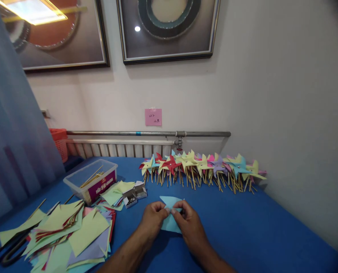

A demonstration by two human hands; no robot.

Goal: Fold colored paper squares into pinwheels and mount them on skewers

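Between my two hands is a light blue piece of paper, its corners partly folded in toward the middle. My left hand pinches it near the centre with thumb and forefinger. From the other side my right hand grips the same paper, thumb close to the left thumb. The fingers cover the paper's centre, so any pin there is hidden. Left of the hands stands a small open box with metal pins in it. Farther left lies a big pile of cut coloured paper squares.
Black-handled scissors lie at the far left beside the paper pile. A clear plastic tub holds thin wooden sticks. Many finished paper pinwheels on sticks lie along the wall at the table's back. The blue table meets the wall at right.
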